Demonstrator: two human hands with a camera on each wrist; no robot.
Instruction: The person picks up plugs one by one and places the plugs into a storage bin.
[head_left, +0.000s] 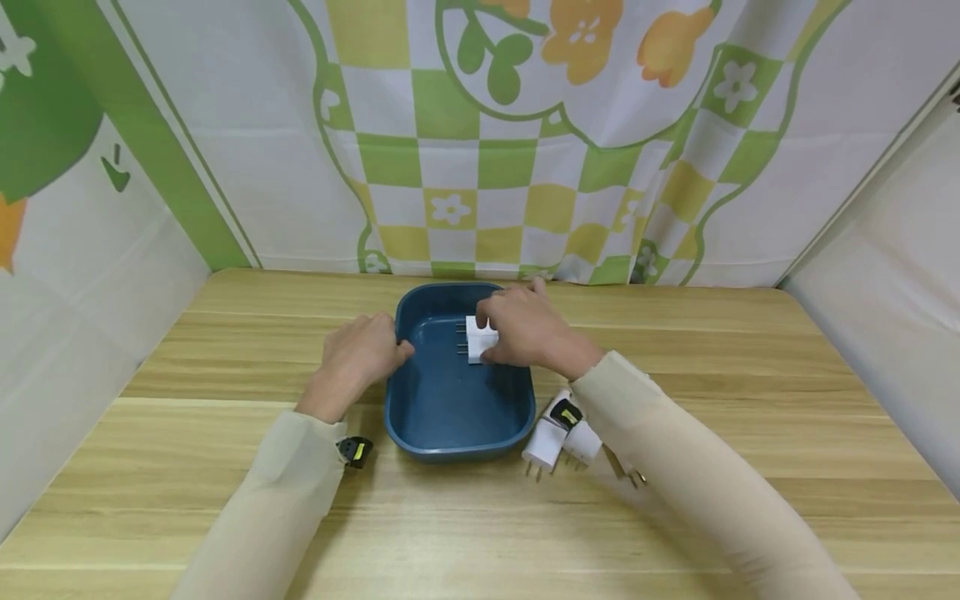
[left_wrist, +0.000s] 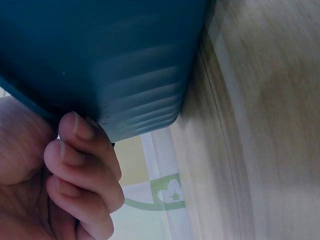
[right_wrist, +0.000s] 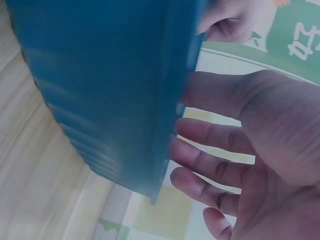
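Note:
A dark blue rectangular bin (head_left: pixel 459 454) stands on the wooden table. My left hand (head_left: pixel 362 354) grips its left rim, thumb over the inside edge and fingers curled against the outer wall (left_wrist: pixel 135 95) in the left wrist view. My right hand (head_left: pixel 528 325) reaches over the right rim and pinches two white plug adapters (head_left: pixel 482 343) lying side by side, their metal prongs pointing left over the bin's inside. In the right wrist view, the bin's side (right_wrist: pixel 100 90) hides those adapters and my fingertips.
Several white plug adapters (head_left: pixel 543 443) lie in a group on the table right of the bin, partly hidden beneath my right sleeve (head_left: pixel 652 433). Behind the table hangs a green, yellow and white patterned curtain (head_left: pixel 517 167). White fabric walls flank both sides.

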